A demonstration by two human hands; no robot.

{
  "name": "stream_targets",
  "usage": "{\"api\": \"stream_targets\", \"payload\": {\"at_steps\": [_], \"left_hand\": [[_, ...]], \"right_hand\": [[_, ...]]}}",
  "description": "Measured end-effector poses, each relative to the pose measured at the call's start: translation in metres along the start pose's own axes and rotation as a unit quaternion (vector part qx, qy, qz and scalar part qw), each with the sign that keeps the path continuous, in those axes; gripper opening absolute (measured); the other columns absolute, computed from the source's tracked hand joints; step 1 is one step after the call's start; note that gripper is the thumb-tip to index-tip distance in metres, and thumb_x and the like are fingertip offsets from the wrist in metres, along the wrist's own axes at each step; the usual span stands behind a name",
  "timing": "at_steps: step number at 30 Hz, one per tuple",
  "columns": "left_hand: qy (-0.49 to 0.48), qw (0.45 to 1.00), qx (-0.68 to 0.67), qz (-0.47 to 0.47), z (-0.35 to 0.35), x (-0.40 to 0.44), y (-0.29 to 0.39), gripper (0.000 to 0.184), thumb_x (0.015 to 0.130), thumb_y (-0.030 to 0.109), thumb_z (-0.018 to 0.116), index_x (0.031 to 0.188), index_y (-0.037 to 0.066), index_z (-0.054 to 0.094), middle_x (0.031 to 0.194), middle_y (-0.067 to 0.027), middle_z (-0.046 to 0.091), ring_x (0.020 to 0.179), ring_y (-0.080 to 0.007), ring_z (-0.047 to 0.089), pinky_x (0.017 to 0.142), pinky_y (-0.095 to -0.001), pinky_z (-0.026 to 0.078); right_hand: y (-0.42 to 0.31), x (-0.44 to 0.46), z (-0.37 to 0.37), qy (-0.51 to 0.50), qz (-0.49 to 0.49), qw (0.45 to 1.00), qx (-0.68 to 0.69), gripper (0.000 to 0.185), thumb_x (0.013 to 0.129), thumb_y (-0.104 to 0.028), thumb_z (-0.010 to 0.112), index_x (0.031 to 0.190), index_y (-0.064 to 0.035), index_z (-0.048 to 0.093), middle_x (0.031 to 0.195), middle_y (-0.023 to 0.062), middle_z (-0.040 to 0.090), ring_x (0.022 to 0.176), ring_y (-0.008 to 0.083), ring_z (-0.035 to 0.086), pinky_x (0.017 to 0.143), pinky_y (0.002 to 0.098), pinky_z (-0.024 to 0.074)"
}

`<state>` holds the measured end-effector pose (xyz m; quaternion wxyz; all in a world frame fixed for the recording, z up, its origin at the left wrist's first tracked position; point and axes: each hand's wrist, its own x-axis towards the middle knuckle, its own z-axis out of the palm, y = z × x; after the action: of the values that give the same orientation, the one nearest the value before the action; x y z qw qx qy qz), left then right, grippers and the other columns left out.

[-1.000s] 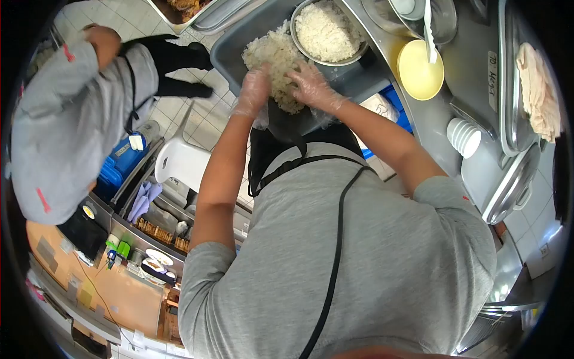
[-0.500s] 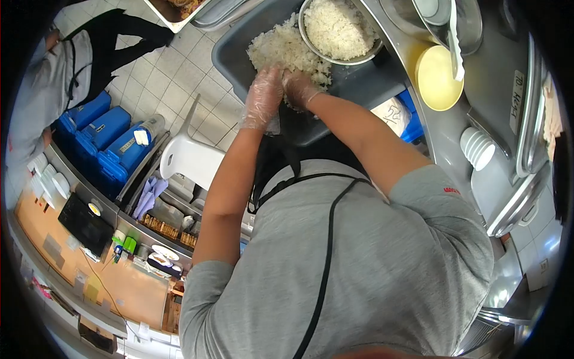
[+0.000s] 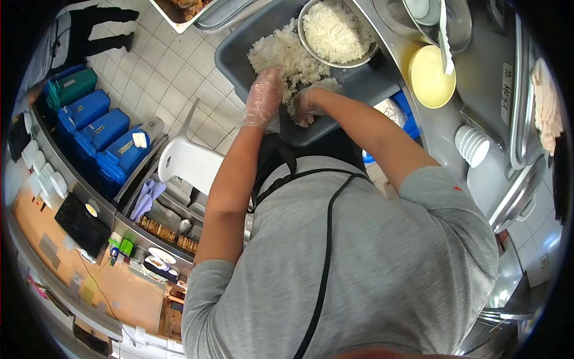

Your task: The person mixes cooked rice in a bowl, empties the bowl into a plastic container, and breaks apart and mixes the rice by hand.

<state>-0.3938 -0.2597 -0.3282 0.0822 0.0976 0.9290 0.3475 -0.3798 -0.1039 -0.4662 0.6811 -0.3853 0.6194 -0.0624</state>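
Loose white rice (image 3: 278, 54) lies in a grey plastic tub (image 3: 230, 57) in front of me. My left hand (image 3: 265, 96), in a clear plastic glove, rests at the near edge of the rice with its fingers stretched out. My right hand (image 3: 312, 99), gloved the same way, is bent down low in the tub. Its fingers curl into rice near the front wall, and the fingertips are partly hidden. Beyond it, a round metal bowl (image 3: 301, 37) heaped with more rice sits in the tub.
On the right, a steel counter (image 3: 439, 134) carries a yellow bowl (image 3: 431, 78), stacked white cups (image 3: 472, 145) and metal lids. A white chair (image 3: 188, 160) stands to my left. Blue bins (image 3: 122, 152) line the far left, where another person (image 3: 72, 36) walks. A food tray (image 3: 179, 24) is beyond the tub.
My right hand has moved away from my left, toward the tub's near right, and turned downward. The left hand stays nearly in place. The other person has moved farther off.
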Motion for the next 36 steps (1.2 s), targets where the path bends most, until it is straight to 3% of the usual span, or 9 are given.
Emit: {"api": "stream_targets", "payload": {"at_steps": [4,10,15,16,17,18,23,27,36], "left_hand": [[-0.015,1.000,-0.009,-0.006,0.001,-0.001,-0.004,0.025,0.097,0.009,0.055,0.121,0.007,0.060,0.106,-0.0262,0.067,0.094,-0.0447,0.068,0.082,-0.0539,0.055],[-0.125,0.989,0.067,-0.045,-0.003,0.011,-0.001,0.026,0.095,0.023,0.060,0.115,0.007,0.062,0.087,-0.0245,0.070,0.091,-0.0398,0.071,0.074,-0.0534,0.057],[-0.352,0.930,0.099,-0.018,0.025,0.029,-0.019,0.048,0.102,0.047,0.056,0.128,0.008,0.063,0.102,-0.0212,0.073,0.095,-0.0342,0.071,0.077,-0.0427,0.059],[-0.401,0.912,0.073,-0.039,0.035,0.029,-0.020,0.051,0.102,0.050,0.055,0.130,0.008,0.062,0.107,-0.0202,0.074,0.096,-0.0329,0.071,0.078,-0.0413,0.059],[-0.367,0.855,-0.257,-0.262,0.047,0.026,-0.015,0.056,0.102,0.052,0.057,0.135,0.007,0.061,0.113,-0.0170,0.072,0.098,-0.0305,0.070,0.083,-0.0405,0.058],[-0.275,0.657,-0.543,-0.445,0.057,0.025,-0.011,0.061,0.101,0.055,0.058,0.139,0.007,0.060,0.119,-0.0138,0.071,0.101,-0.0281,0.070,0.087,-0.0398,0.057],[-0.317,0.654,-0.512,-0.458,0.007,0.017,0.028,0.058,0.101,0.053,0.061,0.141,0.010,0.059,0.125,-0.0066,0.068,0.108,-0.0218,0.067,0.086,-0.0403,0.058],[-0.354,0.696,-0.442,-0.441,0.018,0.019,0.023,0.048,0.101,0.045,0.065,0.136,0.014,0.062,0.123,-0.0027,0.069,0.108,-0.0179,0.065,0.078,-0.0361,0.060],[-0.230,0.764,-0.487,-0.355,0.077,-0.002,-0.051,0.039,0.096,0.024,0.064,0.129,0.003,0.061,0.105,-0.0126,0.071,0.089,-0.0234,0.067,0.072,-0.0379,0.056]], "right_hand": [[-0.024,-0.040,-0.004,0.008,0.097,0.994,-0.046,0.062,0.078,-0.048,0.079,0.124,-0.0067,0.074,0.117,0.0155,0.075,0.107,0.0302,0.071,0.089,0.0451,0.0556],[-0.016,-0.093,0.010,0.313,0.136,0.911,0.231,0.066,0.082,-0.031,0.080,0.139,-0.0042,0.061,0.109,0.0183,0.075,0.099,0.0280,0.072,0.087,0.0410,0.0564],[-0.038,-0.122,0.019,0.397,-0.149,0.476,0.771,0.068,0.087,-0.012,0.074,0.147,-0.0061,0.043,0.121,0.0137,0.065,0.108,0.0235,0.064,0.092,0.0349,0.0548],[-0.025,-0.108,0.022,0.407,-0.148,0.536,0.725,0.073,0.086,-0.012,0.076,0.148,-0.0046,0.039,0.133,0.0146,0.058,0.117,0.0241,0.060,0.097,0.0346,0.0526],[-0.022,-0.105,0.025,0.411,-0.146,0.532,0.726,0.073,0.086,-0.012,0.076,0.148,-0.0046,0.039,0.133,0.0146,0.058,0.117,0.0241,0.060,0.097,0.0346,0.0526],[-0.019,-0.102,0.029,0.423,-0.174,0.602,0.655,0.073,0.086,-0.012,0.077,0.148,-0.0055,0.039,0.134,0.0151,0.058,0.119,0.0234,0.058,0.098,0.0341,0.0513],[-0.026,-0.120,0.025,0.401,-0.110,0.799,0.434,0.056,0.085,-0.006,0.071,0.138,-0.0055,0.055,0.119,0.0133,0.068,0.111,0.0236,0.063,0.099,0.0365,0.0491],[-0.012,-0.094,0.042,0.549,-0.060,0.734,0.395,0.036,0.086,-0.006,0.067,0.122,-0.0063,0.067,0.110,0.0163,0.073,0.105,0.0319,0.069,0.095,0.0412,0.0521],[-0.021,-0.094,0.031,0.461,0.163,0.829,0.272,0.047,0.084,-0.020,0.066,0.128,-0.0050,0.061,0.101,0.0264,0.072,0.098,0.0436,0.070,0.088,0.0519,0.0545]]}}
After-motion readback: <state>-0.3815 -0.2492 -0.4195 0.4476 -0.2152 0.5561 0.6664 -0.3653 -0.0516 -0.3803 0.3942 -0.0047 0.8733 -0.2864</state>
